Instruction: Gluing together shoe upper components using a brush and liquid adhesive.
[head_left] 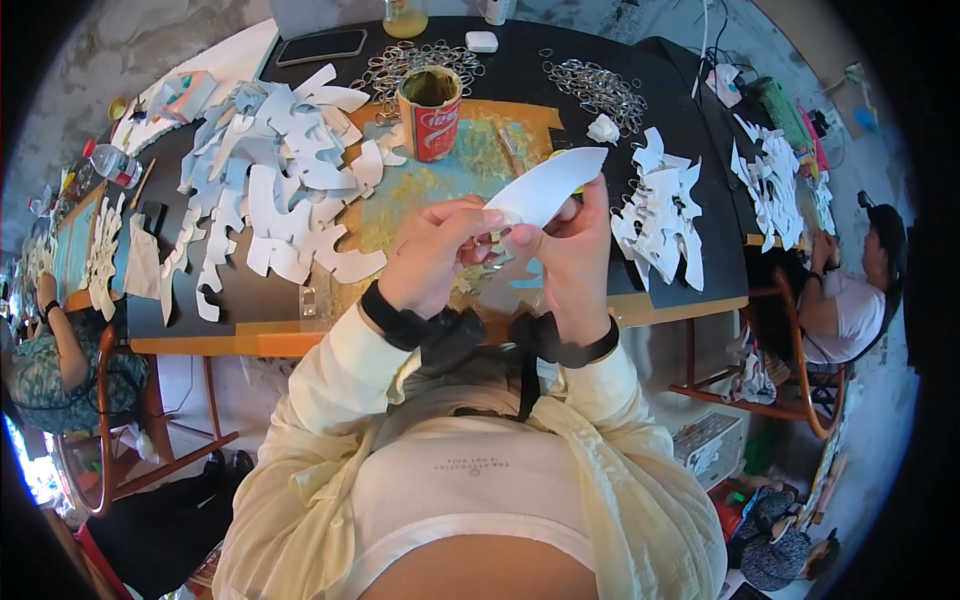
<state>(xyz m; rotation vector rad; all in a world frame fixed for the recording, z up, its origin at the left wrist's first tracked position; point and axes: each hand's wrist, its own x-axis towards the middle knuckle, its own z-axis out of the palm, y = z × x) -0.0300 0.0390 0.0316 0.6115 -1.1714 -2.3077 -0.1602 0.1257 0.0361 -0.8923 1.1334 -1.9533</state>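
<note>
A curved white cut piece [548, 185], smooth like leather or plastic sheet, is held up over the near part of the table. My left hand [432, 250] pinches its lower left end between thumb and fingers. On the other side my right hand [575, 262] grips the piece, its thumb near the left thumb and a finger raised behind the upper end. Whatever lies between the fingertips is too small to make out. Beneath the hands is a glue-smeared blue mat [395, 205]. A red open can [434, 135] with a stained rim stands beyond them.
Left of the mat lies a large heap of white cut pieces [270, 205]; a smaller pile [660, 215] lies right. Metal rings [598, 92] are heaped at the back, near a phone [320, 47]. Co-workers sit left and right [850, 290].
</note>
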